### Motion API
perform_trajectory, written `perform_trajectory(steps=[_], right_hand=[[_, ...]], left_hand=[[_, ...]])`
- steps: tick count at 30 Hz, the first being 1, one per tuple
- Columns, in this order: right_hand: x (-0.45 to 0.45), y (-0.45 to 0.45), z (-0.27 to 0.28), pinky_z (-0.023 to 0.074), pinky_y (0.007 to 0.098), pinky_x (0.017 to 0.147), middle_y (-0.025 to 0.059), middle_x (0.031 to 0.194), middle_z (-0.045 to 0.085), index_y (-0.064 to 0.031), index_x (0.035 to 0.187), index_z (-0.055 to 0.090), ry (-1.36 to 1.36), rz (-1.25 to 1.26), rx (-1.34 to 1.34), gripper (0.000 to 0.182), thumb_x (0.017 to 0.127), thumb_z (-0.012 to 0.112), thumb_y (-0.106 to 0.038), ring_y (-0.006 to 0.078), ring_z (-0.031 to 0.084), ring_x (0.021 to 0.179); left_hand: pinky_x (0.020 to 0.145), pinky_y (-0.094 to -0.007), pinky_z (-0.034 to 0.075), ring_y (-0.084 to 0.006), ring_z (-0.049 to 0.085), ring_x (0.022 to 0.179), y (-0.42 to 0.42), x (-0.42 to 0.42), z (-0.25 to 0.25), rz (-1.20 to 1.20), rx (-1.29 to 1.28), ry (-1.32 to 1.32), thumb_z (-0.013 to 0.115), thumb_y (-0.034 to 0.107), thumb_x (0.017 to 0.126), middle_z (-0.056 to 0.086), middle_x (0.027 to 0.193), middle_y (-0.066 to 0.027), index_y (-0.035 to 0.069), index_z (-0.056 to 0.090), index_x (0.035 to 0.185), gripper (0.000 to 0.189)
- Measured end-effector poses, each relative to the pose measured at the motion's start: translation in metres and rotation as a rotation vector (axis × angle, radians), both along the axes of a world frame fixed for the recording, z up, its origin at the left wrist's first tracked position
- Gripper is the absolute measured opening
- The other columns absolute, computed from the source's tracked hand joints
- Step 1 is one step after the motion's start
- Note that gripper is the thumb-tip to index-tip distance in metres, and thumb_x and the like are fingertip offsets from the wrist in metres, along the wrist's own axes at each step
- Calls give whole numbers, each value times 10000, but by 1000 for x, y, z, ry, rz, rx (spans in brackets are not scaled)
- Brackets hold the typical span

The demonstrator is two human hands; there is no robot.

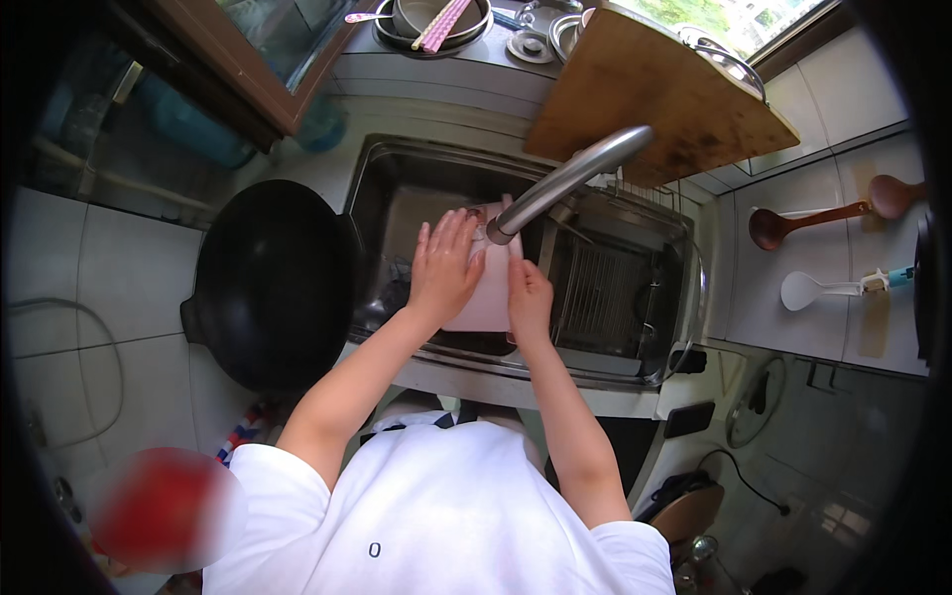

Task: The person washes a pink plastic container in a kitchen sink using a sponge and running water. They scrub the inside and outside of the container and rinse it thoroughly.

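Note:
A pale pink rectangular board [487, 297] is held over the left basin of the steel sink [416, 201], beneath the curved metal faucet [573, 178]. My left hand [446, 260] lies flat on its upper face, fingers stretched out and close together. Along the right edge, my right hand [529, 294] grips the board with its fingers curled. A small reddish-brown mark shows near the board's far end, partly behind my left fingers. The faucet covers part of the board's far right side. Whether water is running I cannot tell.
A black wok [275, 286] stands left of the sink. The right basin holds a wire rack [606, 297]. Behind the faucet leans a wooden cutting board [662, 97]. Stacked pans [431, 26] with pink chopsticks sit on the ledge. Ladles [807, 223] hang on the right wall.

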State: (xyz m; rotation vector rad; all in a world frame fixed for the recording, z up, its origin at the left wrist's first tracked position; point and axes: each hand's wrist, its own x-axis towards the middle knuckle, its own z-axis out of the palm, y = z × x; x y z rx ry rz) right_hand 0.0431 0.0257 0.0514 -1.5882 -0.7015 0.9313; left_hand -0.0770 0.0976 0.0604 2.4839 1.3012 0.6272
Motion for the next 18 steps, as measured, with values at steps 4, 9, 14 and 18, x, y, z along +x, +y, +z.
perform_trajectory(steps=[4,9,14,18], right_hand=[[-5,-20,-11,331,259,500,51,567,368,8,726,480,-142,54,-4,293,929,513,-201,83,343,567],[-9,-45,12,325,297,461,100,543,353,6,692,461,-261,162,30,290,898,548,-179,130,328,503],[-7,-44,7,317,297,456,102,548,357,11,674,421,-249,158,53,314,898,542,-171,139,318,500],[-1,-36,1,318,299,459,118,550,362,5,676,424,-255,208,24,315,897,545,-184,155,310,501]], left_hand=[[927,-407,405,-361,496,1105,24,30,13,-104,-616,-25,415,197,863,526,1174,-221,-18,515,1093,330],[926,-429,408,-358,497,1115,75,29,-92,-16,-295,13,415,207,864,527,1199,-196,-9,511,1128,355],[1003,-451,323,-381,398,1211,67,36,-86,-54,-348,-16,471,230,839,458,1270,-227,56,434,1266,462],[1039,-443,279,-382,348,1254,42,26,-82,-233,-332,20,410,238,869,377,1350,-219,22,397,1295,478]])
